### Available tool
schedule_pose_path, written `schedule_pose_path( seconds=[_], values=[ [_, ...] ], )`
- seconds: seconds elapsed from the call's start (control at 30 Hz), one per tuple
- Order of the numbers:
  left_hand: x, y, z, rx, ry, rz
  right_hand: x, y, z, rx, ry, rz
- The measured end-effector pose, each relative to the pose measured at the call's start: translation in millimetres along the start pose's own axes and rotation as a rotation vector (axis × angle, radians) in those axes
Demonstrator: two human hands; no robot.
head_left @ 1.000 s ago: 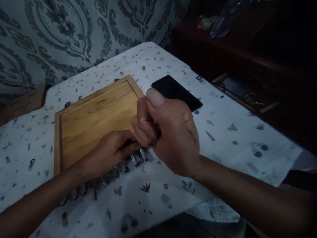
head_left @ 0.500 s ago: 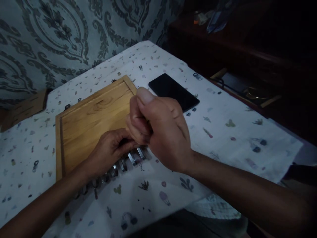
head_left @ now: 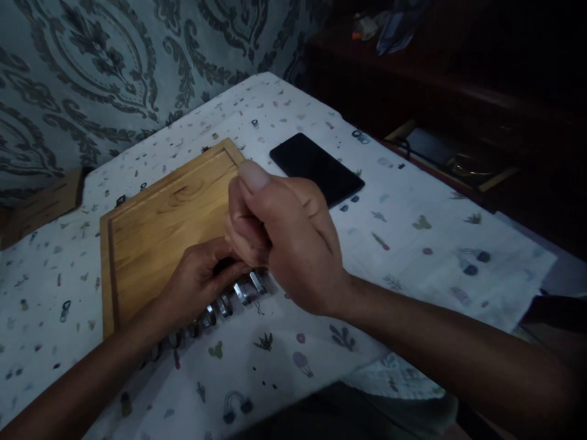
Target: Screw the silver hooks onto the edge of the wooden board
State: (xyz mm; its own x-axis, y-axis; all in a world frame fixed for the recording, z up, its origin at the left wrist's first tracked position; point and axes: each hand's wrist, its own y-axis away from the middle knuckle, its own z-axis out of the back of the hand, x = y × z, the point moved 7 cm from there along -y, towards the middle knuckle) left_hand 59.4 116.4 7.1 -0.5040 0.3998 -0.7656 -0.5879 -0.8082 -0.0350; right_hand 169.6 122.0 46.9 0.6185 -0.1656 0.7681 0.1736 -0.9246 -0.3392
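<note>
My right hand (head_left: 287,235) is closed in a fist, thumb on top, above the near right corner of a wooden board (head_left: 169,214) with a grooved border. Whatever its fingers may grip is hidden. Beneath and to the left, my left hand (head_left: 204,275) reaches over the board's near edge. Its thumb and fingers come together, with the tips partly behind the right fist, so what they pinch does not show. Several shiny curved metal pieces (head_left: 224,304) stand in a row along the near edge, below my left hand.
A black phone or small tablet (head_left: 316,168) lies beyond my right hand on the white patterned tablecloth (head_left: 413,263). Brown cardboard (head_left: 46,205) is at the far left, by the patterned wall (head_left: 110,61). An open drawer (head_left: 454,162) sits past the table's right side.
The view has shifted slightly, so everything sits a little further left. Both hands keep nearly the same pose over the board's near edge.
</note>
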Motion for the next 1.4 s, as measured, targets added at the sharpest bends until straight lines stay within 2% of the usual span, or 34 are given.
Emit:
schedule_pose_path(
  seconds=[0.17, 0.37, 0.47, 0.53, 0.63, 0.7, 0.73, 0.77, 0.83, 0.9, 1.13, 1.3, 1.4],
  values=[
    [-4, 2, -1.3, 0.018, -0.067, -0.031, 0, -1, 0, -0.011, 0.043, -0.007],
    [-7, 3, 3.6, 0.027, -0.095, -0.024, 3, 1, -1, -0.004, -0.030, -0.020],
    [-19, 13, 10.4, -0.031, -0.235, -0.027, 5, 2, -2, 0.011, -0.047, 0.002],
    [-30, 27, 8.3, -0.051, -0.363, -0.020, 6, 2, -2, 0.003, -0.050, 0.013],
    [-55, 52, -10.6, -0.088, -0.604, -0.116, 6, 1, -4, 0.003, -0.070, 0.027],
    [-74, 66, -36.5, -0.095, -0.752, -0.315, 5, 1, -5, 0.006, -0.076, 0.029],
    [-75, 69, -52.0, -0.038, -0.821, -0.327, 4, 1, -5, 0.008, -0.076, 0.032],
    [-75, 70, -62.6, -0.040, -0.910, -0.316, 4, 1, -5, 0.014, -0.079, 0.037],
    [-75, 68, -76.7, -0.074, -1.067, -0.291, 2, 1, -4, 0.022, -0.070, 0.029],
    [-76, 62, -82.4, -0.098, -1.175, -0.277, 2, 1, -5, 0.042, -0.062, 0.035],
    [-84, 41, -73.7, -0.075, -1.313, -0.295, -2, 1, -2, 0.006, 0.027, 0.016],
    [-86, 35, -79.8, -0.125, -1.351, -0.381, -1, 1, -4, 0.026, -0.026, 0.038],
    [-85, 32, -83.3, -0.111, -1.377, -0.422, -1, 1, -4, 0.031, -0.050, 0.050]
  ],
)
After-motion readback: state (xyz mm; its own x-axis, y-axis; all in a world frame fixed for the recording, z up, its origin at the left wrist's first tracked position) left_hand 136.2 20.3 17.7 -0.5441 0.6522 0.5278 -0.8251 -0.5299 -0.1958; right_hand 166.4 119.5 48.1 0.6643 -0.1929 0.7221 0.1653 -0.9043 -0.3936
